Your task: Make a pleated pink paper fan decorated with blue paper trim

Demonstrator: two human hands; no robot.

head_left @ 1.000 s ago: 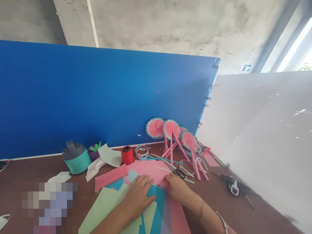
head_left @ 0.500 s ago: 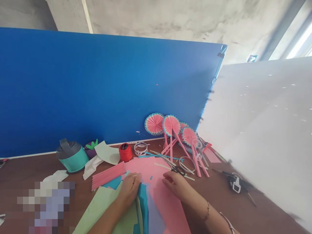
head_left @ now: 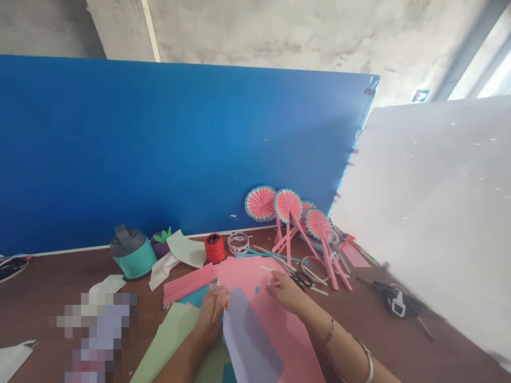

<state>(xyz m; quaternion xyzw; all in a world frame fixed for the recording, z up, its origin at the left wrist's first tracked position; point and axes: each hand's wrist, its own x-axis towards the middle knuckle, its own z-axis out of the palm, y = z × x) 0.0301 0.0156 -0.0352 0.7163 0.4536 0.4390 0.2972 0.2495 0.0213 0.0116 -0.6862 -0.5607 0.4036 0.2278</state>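
Observation:
My left hand (head_left: 211, 314) pinches the top corner of a pale lavender paper sheet (head_left: 249, 340) and holds it lifted off a stack of coloured sheets. My right hand (head_left: 288, 293) rests with fingers stretched out on a pink sheet (head_left: 279, 319) lying under the lavender one. Light green sheets (head_left: 175, 340) lie below my left wrist, with a bit of blue paper (head_left: 195, 298) beside them. A pleated pink paper strip (head_left: 187, 283) lies just left of my left hand. Black-handled scissors (head_left: 297, 276) lie just beyond my right fingertips.
Several pink paper fans on sticks (head_left: 287, 213) lean against a blue board (head_left: 159, 149). A red spool (head_left: 214, 248), tape rings (head_left: 238, 242), a teal container (head_left: 132, 258) and a white paper scrap (head_left: 186, 249) sit on the brown table (head_left: 59, 276). A white board (head_left: 431, 213) stands right, a black tool (head_left: 397, 303) before it.
My left hand went from lying flat on the stack to pinching and lifting the lavender sheet, uncovering the pink sheet. My right hand stayed on the pink paper.

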